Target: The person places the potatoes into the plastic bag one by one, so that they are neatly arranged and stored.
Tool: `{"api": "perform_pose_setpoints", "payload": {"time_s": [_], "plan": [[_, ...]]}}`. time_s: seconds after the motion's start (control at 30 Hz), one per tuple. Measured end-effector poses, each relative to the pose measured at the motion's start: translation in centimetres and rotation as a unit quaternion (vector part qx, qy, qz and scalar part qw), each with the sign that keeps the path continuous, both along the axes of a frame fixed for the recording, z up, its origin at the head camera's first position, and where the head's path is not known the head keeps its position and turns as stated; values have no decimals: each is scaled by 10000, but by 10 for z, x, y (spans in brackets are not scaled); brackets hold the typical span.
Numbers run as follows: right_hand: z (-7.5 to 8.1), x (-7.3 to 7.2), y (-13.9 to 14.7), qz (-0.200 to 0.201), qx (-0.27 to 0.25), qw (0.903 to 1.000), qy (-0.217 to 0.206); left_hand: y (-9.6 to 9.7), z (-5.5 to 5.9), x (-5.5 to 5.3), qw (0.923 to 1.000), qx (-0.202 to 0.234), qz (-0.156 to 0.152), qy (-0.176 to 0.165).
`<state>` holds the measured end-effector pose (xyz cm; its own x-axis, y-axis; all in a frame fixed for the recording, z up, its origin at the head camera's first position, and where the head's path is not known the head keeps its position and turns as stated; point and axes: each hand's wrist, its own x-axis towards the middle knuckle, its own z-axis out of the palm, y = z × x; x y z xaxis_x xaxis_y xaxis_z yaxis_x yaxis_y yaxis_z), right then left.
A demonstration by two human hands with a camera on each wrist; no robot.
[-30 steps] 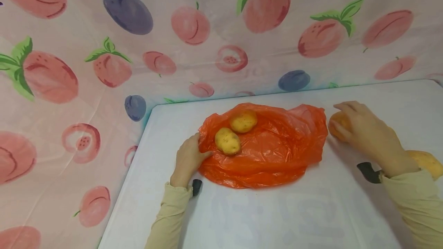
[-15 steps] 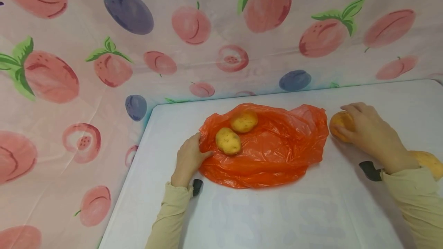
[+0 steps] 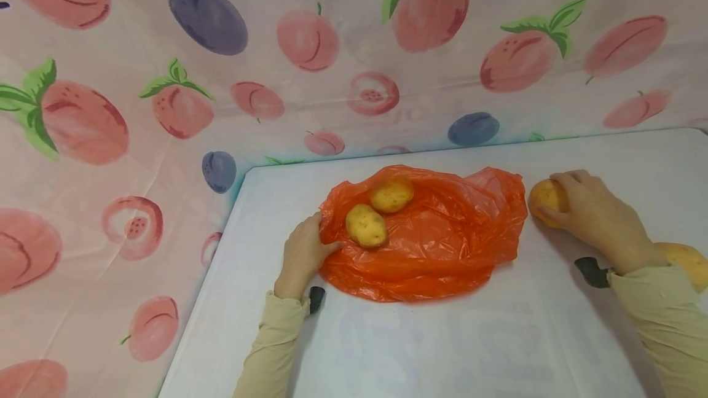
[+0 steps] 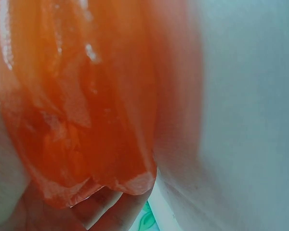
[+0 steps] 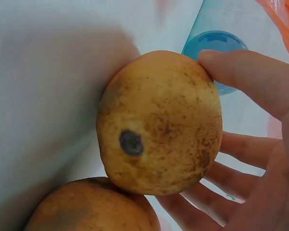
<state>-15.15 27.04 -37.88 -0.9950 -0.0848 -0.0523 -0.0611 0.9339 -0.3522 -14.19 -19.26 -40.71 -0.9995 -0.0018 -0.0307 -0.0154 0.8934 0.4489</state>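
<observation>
In the head view, an orange plastic bag [image 3: 437, 244] lies spread on the white table. Two potatoes rest on its left part, a rear potato [image 3: 392, 194] and a front potato [image 3: 367, 226]. My left hand [image 3: 301, 257] holds the bag's left edge, thumb over the plastic and fingers behind it; in the left wrist view the film [image 4: 82, 115] covers part of the fingers. Right of the bag, my right hand [image 3: 600, 220] grips another potato [image 3: 546, 202]. Up close in the right wrist view, that potato [image 5: 159, 125] shows a dark spot between thumb and fingers.
A further potato [image 3: 686, 263] lies at the far right, partly hidden by my right sleeve. Beside the gripped one, another potato [image 5: 91, 207] shows in the right wrist view. A fruit-print cloth [image 3: 365, 35] rises behind the table [image 3: 442, 349] and at its left.
My right fingers have shifted slightly right over the potato, so more of it shows. The left hand, the bag and the two potatoes on it stay put.
</observation>
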Motion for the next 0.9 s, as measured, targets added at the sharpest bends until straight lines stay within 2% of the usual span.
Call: {"api": "perform_pose_setpoints", "payload": {"time_s": [0.47, 0.73, 0.9], "plan": [[3, -2, 0, -71, -7, 9996, -275, 0, -1, 0, 10000, 12, -2, -18], [0, -4, 1, 35, -140, 9998, 136, -1, -1, 0, 10000, -20, 11, -12], [0, -5, 0, 57, -150, 9997, 189, 0, -1, 0, 10000, -7, 24, -37]]}}
